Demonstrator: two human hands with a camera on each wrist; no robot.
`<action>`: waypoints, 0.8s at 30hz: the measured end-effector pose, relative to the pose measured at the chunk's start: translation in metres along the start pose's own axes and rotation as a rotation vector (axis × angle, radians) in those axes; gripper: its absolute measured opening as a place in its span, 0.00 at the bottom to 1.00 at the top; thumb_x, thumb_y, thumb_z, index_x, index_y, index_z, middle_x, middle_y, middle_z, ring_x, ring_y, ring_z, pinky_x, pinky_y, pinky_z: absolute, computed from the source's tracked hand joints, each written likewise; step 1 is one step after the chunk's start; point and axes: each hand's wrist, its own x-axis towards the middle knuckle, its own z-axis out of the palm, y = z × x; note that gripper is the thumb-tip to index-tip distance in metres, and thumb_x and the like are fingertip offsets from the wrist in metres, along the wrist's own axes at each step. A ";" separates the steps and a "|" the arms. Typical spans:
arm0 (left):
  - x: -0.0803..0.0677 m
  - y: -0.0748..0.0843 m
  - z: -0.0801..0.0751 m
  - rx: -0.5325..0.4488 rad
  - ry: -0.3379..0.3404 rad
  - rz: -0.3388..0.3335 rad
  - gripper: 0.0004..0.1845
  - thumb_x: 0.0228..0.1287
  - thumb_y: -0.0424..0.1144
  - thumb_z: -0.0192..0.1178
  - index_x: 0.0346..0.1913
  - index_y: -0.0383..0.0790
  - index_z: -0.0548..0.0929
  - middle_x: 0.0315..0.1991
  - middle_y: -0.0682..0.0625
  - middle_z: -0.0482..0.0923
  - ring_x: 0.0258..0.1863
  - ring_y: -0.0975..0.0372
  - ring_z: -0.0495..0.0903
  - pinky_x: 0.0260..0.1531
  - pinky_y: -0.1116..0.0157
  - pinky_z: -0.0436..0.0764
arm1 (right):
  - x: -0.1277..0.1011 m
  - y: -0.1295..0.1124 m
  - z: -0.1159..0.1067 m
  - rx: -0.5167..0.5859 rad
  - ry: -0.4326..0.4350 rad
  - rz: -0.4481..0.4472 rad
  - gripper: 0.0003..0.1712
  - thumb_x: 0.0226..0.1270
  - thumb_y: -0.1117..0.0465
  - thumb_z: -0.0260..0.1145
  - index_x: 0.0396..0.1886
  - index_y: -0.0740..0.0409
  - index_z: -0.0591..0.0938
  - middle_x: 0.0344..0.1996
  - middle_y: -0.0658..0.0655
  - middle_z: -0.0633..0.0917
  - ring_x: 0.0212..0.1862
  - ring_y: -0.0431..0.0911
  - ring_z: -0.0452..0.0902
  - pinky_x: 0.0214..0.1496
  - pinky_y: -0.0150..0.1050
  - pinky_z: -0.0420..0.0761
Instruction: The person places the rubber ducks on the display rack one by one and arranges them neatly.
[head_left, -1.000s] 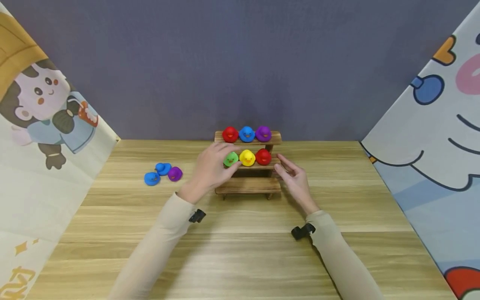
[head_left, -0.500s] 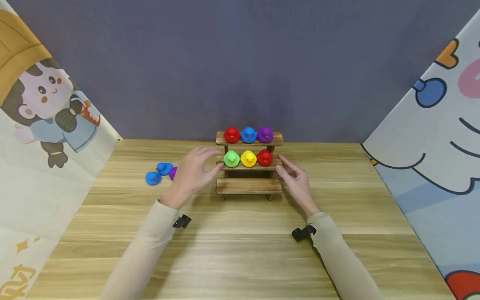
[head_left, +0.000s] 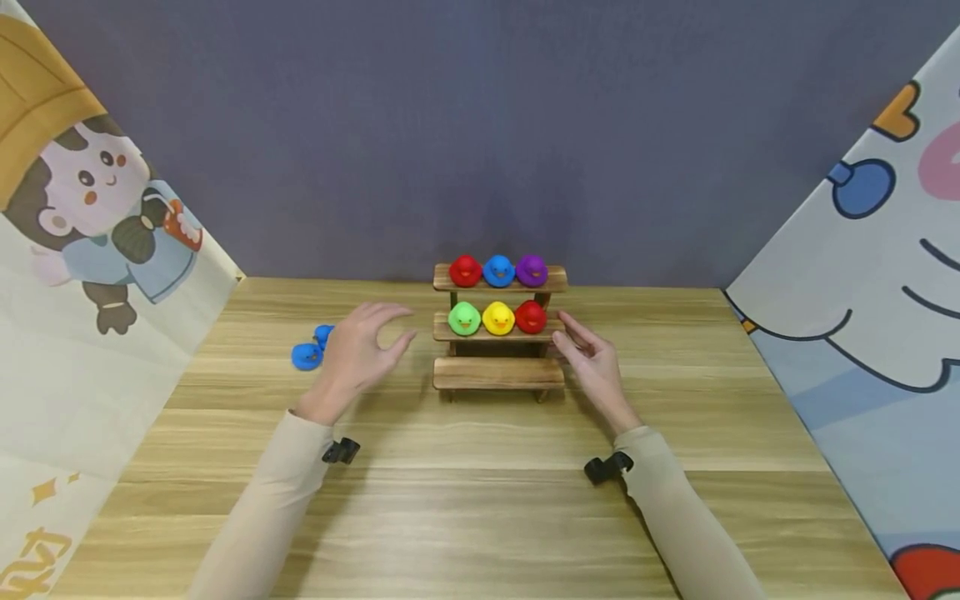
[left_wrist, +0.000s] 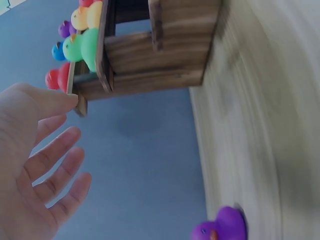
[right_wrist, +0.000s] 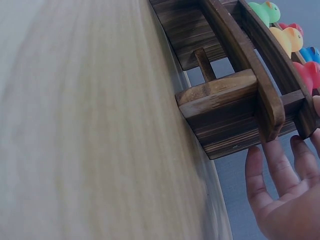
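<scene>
A stepped wooden stand (head_left: pixel 498 375) has three shelves. On its top shelf sit a red duck (head_left: pixel 466 271), a blue duck (head_left: pixel 498 271) and a purple duck (head_left: pixel 532 271). The middle shelf bears a green duck (head_left: pixel 464 318), a yellow duck (head_left: pixel 498 318) and another red duck (head_left: pixel 531 317); nothing lies on the bottom one. My left hand (head_left: pixel 351 354), holding nothing, is left of the stand with fingers spread. My right hand (head_left: pixel 594 367) has its fingertips at the stand's right end, seemingly touching the shelf edge (right_wrist: pixel 272 115) with loosely extended fingers.
Two loose blue ducks, one of them in front (head_left: pixel 306 357), lie on the wooden tabletop (head_left: pixel 465 500) beyond my left hand. A loose purple duck (left_wrist: pixel 222 227) shows in the left wrist view; the hand hides it from the head view. A grey wall (head_left: pixel 480 133) rises behind.
My left hand has moved left from the green duck toward the loose ducks, leaving that duck on the middle shelf. My right hand stays at the stand's right end.
</scene>
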 end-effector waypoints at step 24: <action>-0.034 -0.070 -0.016 0.008 -0.017 -0.119 0.18 0.66 0.36 0.72 0.57 0.36 0.89 0.57 0.36 0.88 0.60 0.37 0.83 0.63 0.38 0.79 | -0.002 0.000 0.000 0.018 0.003 0.008 0.29 0.77 0.59 0.70 0.75 0.57 0.78 0.63 0.71 0.84 0.44 0.43 0.93 0.50 0.34 0.90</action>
